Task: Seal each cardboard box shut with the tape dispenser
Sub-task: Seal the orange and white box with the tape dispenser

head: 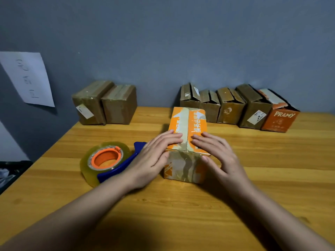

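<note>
An orange cardboard box (187, 124) with white print lies in the middle of the wooden table (272, 160), its two top flaps closed along a centre seam. My left hand (155, 153) presses flat on the left flap with straight fingers. My right hand (215, 153) presses on the right flap, its thumb down the near face. A blue tape dispenser (108, 160) with an orange hub and a clear tape roll lies flat on the table just left of my left hand, untouched.
Two taped brown boxes (105, 103) stand at the back left by the wall. Several boxes with loose flaps (226, 105), the rightmost an orange one marked PRAMY (280, 120), line the back right. A paper sheet (27, 78) hangs on the left wall.
</note>
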